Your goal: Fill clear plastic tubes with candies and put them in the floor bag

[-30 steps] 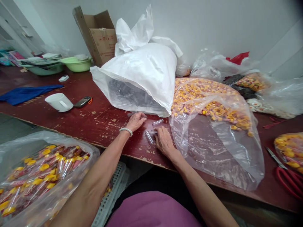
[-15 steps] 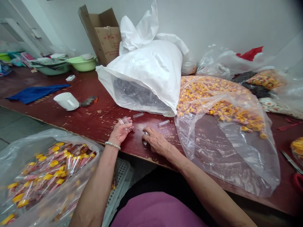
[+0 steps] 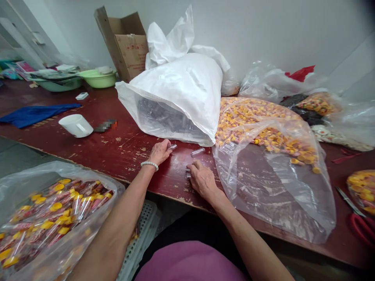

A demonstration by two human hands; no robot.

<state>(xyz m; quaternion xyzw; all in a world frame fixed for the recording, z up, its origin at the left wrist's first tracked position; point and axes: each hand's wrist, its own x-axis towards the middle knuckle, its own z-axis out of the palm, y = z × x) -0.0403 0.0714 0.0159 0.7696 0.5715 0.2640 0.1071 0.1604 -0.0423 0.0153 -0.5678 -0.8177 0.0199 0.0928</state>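
Our tabletop [image 3: 125,156] bore the white sack [image 3: 183,84]. Our right grip [image 3: 189,171] curled over tubing [image 3: 188,175], closure unclear to us; our left grip [image 3: 169,146] pinched the clear tube [image 3: 173,147] at its 3 o'clock, long axis towards 2.

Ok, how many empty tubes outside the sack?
At least 3: one tube in the left hand, another near the sack, a third at the right hand; hands may hide more.
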